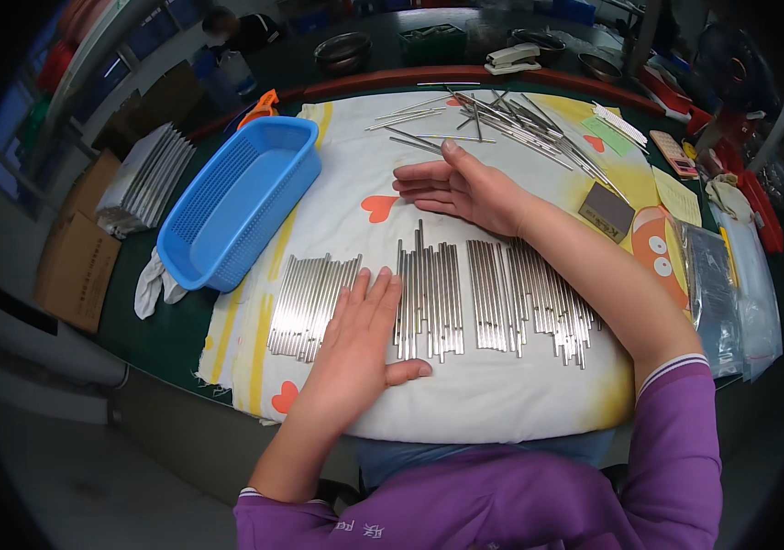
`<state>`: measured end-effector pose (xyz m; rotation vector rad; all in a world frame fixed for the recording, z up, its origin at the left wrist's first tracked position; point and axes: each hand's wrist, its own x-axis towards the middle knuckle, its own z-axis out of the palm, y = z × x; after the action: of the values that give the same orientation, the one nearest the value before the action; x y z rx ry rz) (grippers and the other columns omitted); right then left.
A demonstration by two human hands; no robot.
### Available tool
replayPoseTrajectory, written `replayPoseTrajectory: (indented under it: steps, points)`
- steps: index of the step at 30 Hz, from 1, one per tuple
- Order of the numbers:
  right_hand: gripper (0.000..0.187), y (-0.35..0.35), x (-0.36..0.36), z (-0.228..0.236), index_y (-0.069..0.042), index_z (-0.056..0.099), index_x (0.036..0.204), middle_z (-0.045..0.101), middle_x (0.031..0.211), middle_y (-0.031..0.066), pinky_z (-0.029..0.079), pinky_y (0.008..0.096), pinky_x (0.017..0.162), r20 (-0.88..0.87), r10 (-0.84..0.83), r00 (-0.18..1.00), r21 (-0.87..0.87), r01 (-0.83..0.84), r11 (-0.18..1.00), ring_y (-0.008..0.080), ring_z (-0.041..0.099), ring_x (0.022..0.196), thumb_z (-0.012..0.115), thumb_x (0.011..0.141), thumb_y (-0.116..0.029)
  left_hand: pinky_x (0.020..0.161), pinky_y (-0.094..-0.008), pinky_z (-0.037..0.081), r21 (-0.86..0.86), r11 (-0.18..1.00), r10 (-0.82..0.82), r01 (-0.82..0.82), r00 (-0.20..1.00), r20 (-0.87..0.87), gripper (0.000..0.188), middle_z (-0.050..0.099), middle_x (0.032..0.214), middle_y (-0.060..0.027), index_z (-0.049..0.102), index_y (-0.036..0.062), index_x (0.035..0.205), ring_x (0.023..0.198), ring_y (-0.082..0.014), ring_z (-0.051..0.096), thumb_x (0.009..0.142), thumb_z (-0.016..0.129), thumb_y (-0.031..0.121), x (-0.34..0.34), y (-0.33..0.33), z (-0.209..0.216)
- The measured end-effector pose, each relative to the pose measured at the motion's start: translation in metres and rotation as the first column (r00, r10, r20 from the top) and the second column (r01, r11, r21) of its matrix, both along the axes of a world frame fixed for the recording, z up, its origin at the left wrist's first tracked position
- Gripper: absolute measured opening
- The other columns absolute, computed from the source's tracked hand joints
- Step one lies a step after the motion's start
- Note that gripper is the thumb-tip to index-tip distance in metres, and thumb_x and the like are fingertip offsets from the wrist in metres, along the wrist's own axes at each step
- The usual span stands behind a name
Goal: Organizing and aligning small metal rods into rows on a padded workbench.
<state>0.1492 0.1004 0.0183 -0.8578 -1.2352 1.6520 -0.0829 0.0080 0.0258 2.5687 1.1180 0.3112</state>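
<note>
On a pale cloth (465, 394) with red hearts, thin metal rods lie side by side in groups. My left hand (357, 335) rests flat, fingers stretched, over the right edge of the leftmost group of rods (305, 307). Just right of its fingers is a second group of rods (429, 302), one rod sticking out at the far end. Two further groups, the middle-right rods (493, 298) and the right-hand rods (552, 302), have uneven ends. Above the rows my right hand (465, 191) hovers with fingers extended and thumb raised, holding nothing. Beyond it lies a loose, crossed pile of rods (520, 124).
A blue plastic basket (259, 197) stands at the left, near stacked white trays (149, 174) and a cardboard box (76, 266). To the right are a dark grey block (606, 211), a pink calculator (673, 153) and plastic bags (717, 284). Metal bowls (343, 53) and a stapler (512, 59) sit behind.
</note>
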Motion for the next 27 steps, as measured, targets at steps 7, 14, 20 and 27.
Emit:
replayPoseTrajectory:
  steps: [7,14,20,27]
  points:
    - [0.070,-0.011,-0.013,0.000,0.002,0.040,0.127,0.049,0.124,0.0150,0.036,0.0302,0.100,-0.060,0.340,0.939,-0.111,-0.345,0.932,0.0195,0.047,0.115,0.019,0.092,-0.054,0.105,-0.0442,0.023,-0.026,1.000,-0.006,0.010,0.990,0.137,0.088,0.039,0.131,-0.0183,0.039,-0.0020,0.125,0.129,-0.0358,0.025,0.054,0.076,0.036,-0.004,0.004,-0.002]
    - [0.072,-0.025,0.059,0.038,0.003,0.041,0.127,0.051,0.121,0.0154,0.038,0.0295,0.098,-0.004,0.089,0.996,-0.008,-0.089,0.996,0.0199,0.050,0.112,0.015,0.092,-0.055,0.105,-0.0460,0.022,-0.007,0.988,-0.147,0.153,0.965,0.219,0.089,0.033,0.136,-0.0173,0.039,0.0027,0.127,0.130,-0.0358,0.023,0.055,0.078,0.036,0.002,-0.001,0.002]
    - [0.069,-0.060,0.094,0.015,0.001,0.042,0.127,0.053,0.120,0.0138,0.038,0.0281,0.097,0.120,-0.010,0.993,-0.106,0.022,0.994,0.0184,0.052,0.109,0.018,0.092,-0.054,0.108,-0.0453,0.015,0.020,0.965,-0.260,0.260,0.966,-0.015,0.077,0.025,0.142,-0.0147,0.033,0.0051,0.134,0.133,-0.0327,0.018,0.070,0.069,0.028,0.011,0.001,-0.005]
    - [0.069,-0.048,0.087,0.013,0.001,0.044,0.125,0.048,0.125,0.0129,0.033,0.0298,0.102,0.053,-0.069,0.996,0.072,0.065,0.995,0.0191,0.047,0.115,0.019,0.092,-0.054,0.108,-0.0457,0.014,0.037,0.876,-0.479,0.481,0.876,-0.062,0.079,0.020,0.143,-0.0173,0.029,0.0042,0.135,0.133,-0.0342,0.016,0.073,0.064,0.038,0.060,-0.011,0.019]
